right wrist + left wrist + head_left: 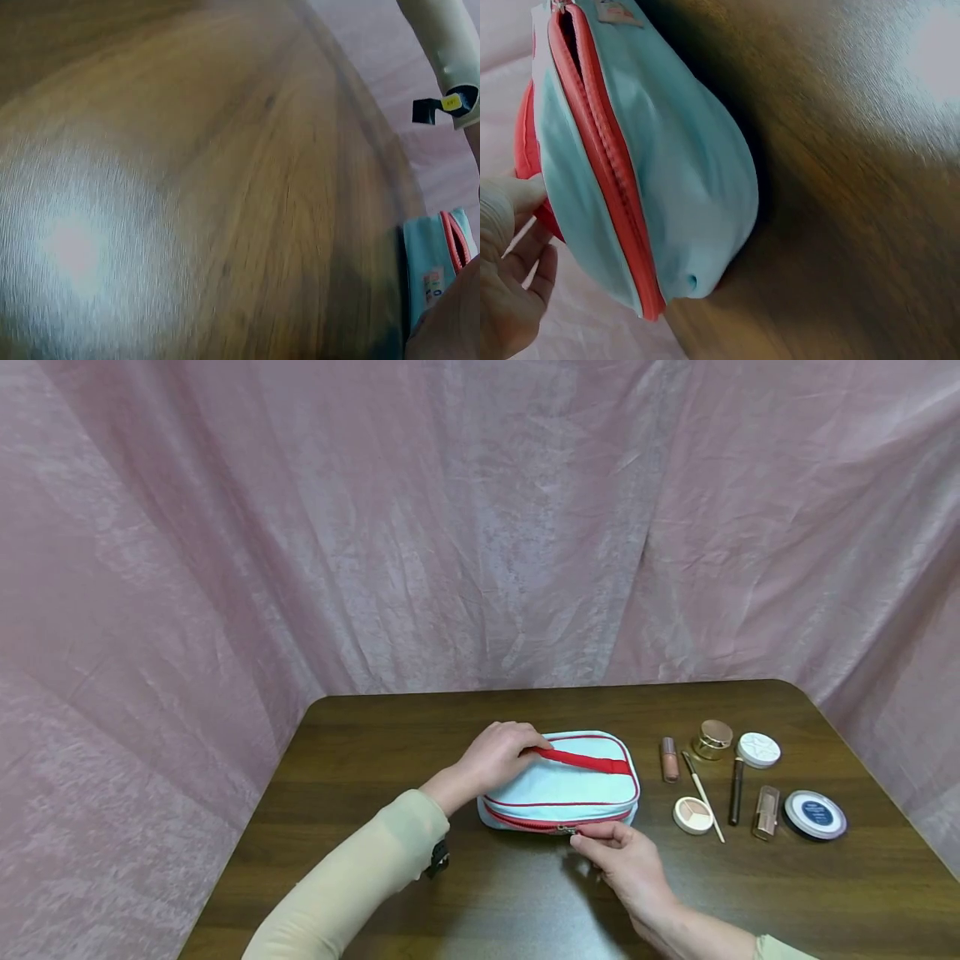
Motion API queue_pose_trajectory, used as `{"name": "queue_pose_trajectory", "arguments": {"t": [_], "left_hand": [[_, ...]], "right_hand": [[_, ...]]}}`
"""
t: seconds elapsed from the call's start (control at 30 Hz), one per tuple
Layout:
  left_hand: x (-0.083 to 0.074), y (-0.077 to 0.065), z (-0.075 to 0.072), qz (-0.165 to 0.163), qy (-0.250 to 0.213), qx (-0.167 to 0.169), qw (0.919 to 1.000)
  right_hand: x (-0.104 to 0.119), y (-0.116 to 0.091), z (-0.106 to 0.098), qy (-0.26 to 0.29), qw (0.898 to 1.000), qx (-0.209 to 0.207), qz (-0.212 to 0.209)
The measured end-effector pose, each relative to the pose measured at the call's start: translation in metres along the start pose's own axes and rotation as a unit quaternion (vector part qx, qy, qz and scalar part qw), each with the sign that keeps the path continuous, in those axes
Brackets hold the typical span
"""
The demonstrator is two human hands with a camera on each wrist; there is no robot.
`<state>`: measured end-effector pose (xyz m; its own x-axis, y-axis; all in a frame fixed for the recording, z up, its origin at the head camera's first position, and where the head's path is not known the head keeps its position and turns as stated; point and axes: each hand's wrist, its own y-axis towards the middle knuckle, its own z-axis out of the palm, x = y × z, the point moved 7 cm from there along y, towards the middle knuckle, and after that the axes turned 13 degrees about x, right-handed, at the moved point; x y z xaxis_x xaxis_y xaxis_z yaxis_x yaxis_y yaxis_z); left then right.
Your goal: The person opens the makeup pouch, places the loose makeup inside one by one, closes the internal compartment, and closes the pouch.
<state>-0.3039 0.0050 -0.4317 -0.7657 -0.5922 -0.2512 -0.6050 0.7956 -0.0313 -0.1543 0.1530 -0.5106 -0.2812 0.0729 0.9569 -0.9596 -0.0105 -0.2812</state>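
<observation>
A light blue makeup bag (558,790) with red piping lies on the brown table, its red strap handle (592,763) running across the lid. My left hand (504,756) holds the left end of that handle, thumb and fingers round it in the left wrist view. At the bag's front edge, my right hand (626,864) pinches the zipper pull (567,830). Along the red zipper (604,150), the teeth stand a little apart near the slider, with a dark gap between them. Only a corner of the right hand (452,322) shows in the right wrist view, overlapping the bag (421,255).
Right of the bag lie a lip gloss tube (670,760), a thin brush (703,797), a gold-lidded jar (712,739), a white round case (759,750), a round palette (693,816), a dark pencil (736,793), a small rectangular case (766,812) and a round compact (816,816). Pink curtains (480,527) hang behind.
</observation>
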Motion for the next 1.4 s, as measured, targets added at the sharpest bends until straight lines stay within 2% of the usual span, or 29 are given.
{"name": "queue_pose_trajectory", "arguments": {"t": [0.33, 0.53, 1.03, 1.4], "left_hand": [[0.003, -0.004, 0.002, 0.058, 0.009, 0.016, 0.9982], [0.005, -0.006, 0.003, 0.078, 0.005, 0.028, 0.9965], [0.015, -0.015, -0.001, 0.076, 0.009, 0.045, 0.996], [0.02, -0.02, -0.003, 0.069, 0.03, 0.047, 0.996]], "right_hand": [[0.008, 0.006, -0.015, -0.081, 0.996, 0.006, -0.03], [0.014, 0.012, -0.025, -0.109, 0.993, 0.007, -0.052], [0.025, 0.015, -0.048, -0.157, 0.986, 0.005, -0.06], [0.035, 0.02, -0.068, -0.242, 0.967, -0.001, -0.083]]}}
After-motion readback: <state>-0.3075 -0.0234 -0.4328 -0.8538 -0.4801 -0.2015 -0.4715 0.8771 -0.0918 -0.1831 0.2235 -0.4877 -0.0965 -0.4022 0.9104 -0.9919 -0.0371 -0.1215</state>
